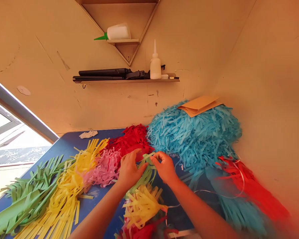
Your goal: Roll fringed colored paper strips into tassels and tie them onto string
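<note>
My left hand (129,168) and my right hand (165,166) meet over a blue table (64,146). Both pinch a bunch of light green fringed paper strips (146,172) that hangs down between them. Just below lies a yellow fringed bundle (142,205), with red fringe (146,230) under it near the bottom edge. Pink fringe (106,167) and red fringe (131,139) lie right behind my left hand.
A big heap of light blue fringe (196,136) fills the right corner, with a tan folded paper (199,104) on top and red fringe (249,186) at its right. Green fringe (22,199) and yellow fringe (64,192) lie at left. Wall shelves hold glue bottles (155,63).
</note>
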